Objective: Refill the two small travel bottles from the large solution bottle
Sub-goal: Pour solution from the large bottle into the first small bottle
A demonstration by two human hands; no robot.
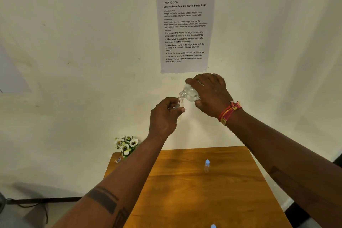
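Observation:
Both hands are raised in front of the wall, above the table. My right hand grips the large clear solution bottle, tilted with its open neck pointing down and left. That neck meets the mouth of a small clear travel bottle, held upright in my left hand. The fingers hide most of the small bottle. A second small travel bottle with a blue cap stands upright on the wooden table. A blue cap shows at the bottom edge of the view.
A small bunch of white artificial flowers stands at the table's back left corner, with a small wrapper beside it. A printed task sheet is stuck to the wall. Cables lie on the floor at the left.

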